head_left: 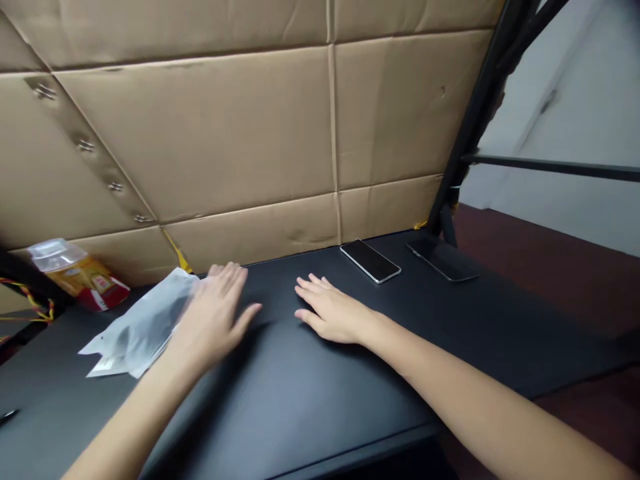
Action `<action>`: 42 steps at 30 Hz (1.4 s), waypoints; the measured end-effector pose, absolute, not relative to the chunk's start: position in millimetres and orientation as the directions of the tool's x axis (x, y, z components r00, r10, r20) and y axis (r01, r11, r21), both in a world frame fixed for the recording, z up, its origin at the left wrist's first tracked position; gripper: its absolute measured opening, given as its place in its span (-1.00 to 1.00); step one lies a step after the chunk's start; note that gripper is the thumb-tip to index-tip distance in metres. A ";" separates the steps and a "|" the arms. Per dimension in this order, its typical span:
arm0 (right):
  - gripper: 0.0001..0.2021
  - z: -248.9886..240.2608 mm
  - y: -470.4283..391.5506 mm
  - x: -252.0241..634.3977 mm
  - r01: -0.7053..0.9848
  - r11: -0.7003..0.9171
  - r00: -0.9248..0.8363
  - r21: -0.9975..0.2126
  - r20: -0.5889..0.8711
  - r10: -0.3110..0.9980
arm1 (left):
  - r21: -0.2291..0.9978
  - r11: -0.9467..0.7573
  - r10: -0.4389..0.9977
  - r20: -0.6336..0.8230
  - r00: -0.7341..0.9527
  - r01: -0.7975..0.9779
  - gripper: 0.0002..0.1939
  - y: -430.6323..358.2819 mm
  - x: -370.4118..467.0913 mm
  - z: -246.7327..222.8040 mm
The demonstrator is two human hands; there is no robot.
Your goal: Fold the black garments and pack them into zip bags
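My left hand hovers over the dark tabletop with its thumb spread from the fingers, holding nothing and slightly blurred. Just left of it lie pale translucent plastic bags, partly hidden by the hand. My right hand is palm down at the middle of the table, fingers stretched out, thumb apart; nothing is in it. Beyond that hand, a phone with a light edge rests flat near the back. Farther right is a second dark phone.
A cardboard panel stands along the table's back edge. At the left back, a clear plastic jar with a yellow and red label lies tilted. A pen tip shows at the left edge. Black frame bars rise at the right.
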State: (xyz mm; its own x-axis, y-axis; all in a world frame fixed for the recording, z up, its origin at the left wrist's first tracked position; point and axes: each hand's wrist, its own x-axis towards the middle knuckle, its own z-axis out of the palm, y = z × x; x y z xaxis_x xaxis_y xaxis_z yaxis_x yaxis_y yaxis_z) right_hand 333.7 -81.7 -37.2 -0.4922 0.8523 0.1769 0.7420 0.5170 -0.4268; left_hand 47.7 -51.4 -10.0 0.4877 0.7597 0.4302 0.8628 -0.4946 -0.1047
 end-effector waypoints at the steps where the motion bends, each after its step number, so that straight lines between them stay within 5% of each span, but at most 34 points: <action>1: -0.29 -37.3 -83.8 330.7 0.741 0.518 -0.508 -0.428 0.148 0.848 | -0.037 -0.575 0.762 0.339 0.552 0.817 -0.27 -52.9 66.8 -16.5; 5: -0.21 -42.8 -89.6 323.7 0.748 0.500 -0.528 -0.437 0.065 0.847 | 0.150 -0.671 0.741 0.148 0.655 0.726 -0.35 -53.2 109.0 -47.0; 10: -0.21 -49.6 -90.3 325.3 0.735 0.492 -0.501 -0.467 0.115 0.858 | 0.161 -0.692 0.722 0.162 0.673 0.703 -0.38 -54.0 107.3 -65.0; 16: -0.28 -49.3 -85.8 332.7 0.704 0.498 -0.504 -0.507 0.139 0.853 | -0.032 -0.710 0.681 0.226 0.697 0.704 -0.46 -35.4 83.6 -47.3; 20: -0.38 -48.0 -83.0 339.3 0.701 0.504 -0.499 -0.505 0.158 0.852 | -0.265 -0.403 0.756 0.443 0.482 0.876 -0.57 -9.6 26.1 -17.7; 24: -0.45 -48.7 -82.1 341.6 0.690 0.518 -0.489 -0.506 0.201 0.848 | -0.282 -0.184 0.862 0.414 0.292 0.942 -0.73 0.2 -18.5 5.1; 28: -0.46 -45.8 -82.1 342.0 0.643 0.592 -0.463 -0.487 0.369 0.806 | -0.239 -0.353 0.820 0.386 0.422 0.905 -0.65 -10.4 4.5 6.8; 31: -0.32 -38.9 -81.3 343.2 0.578 0.706 -0.490 -0.409 0.518 0.701 | -0.148 -0.638 0.657 0.405 0.635 0.755 -0.41 -31.6 51.1 -4.7; 33: -0.47 -35.0 -79.0 345.2 0.552 0.759 -0.527 -0.344 0.562 0.638 | -0.068 -0.796 0.512 0.454 0.729 0.602 -0.32 -47.7 76.5 -11.0; 36: -0.78 -32.5 -72.3 351.9 0.600 0.742 -0.529 -0.299 0.547 0.648 | -0.009 -0.852 0.456 0.479 0.750 0.524 -0.21 -61.3 88.8 -9.1; 42: -0.82 -30.4 -56.7 376.3 0.685 0.581 -0.297 -0.440 0.560 0.774 | -0.026 -0.844 0.462 0.471 0.751 0.535 -0.42 -48.3 67.2 2.4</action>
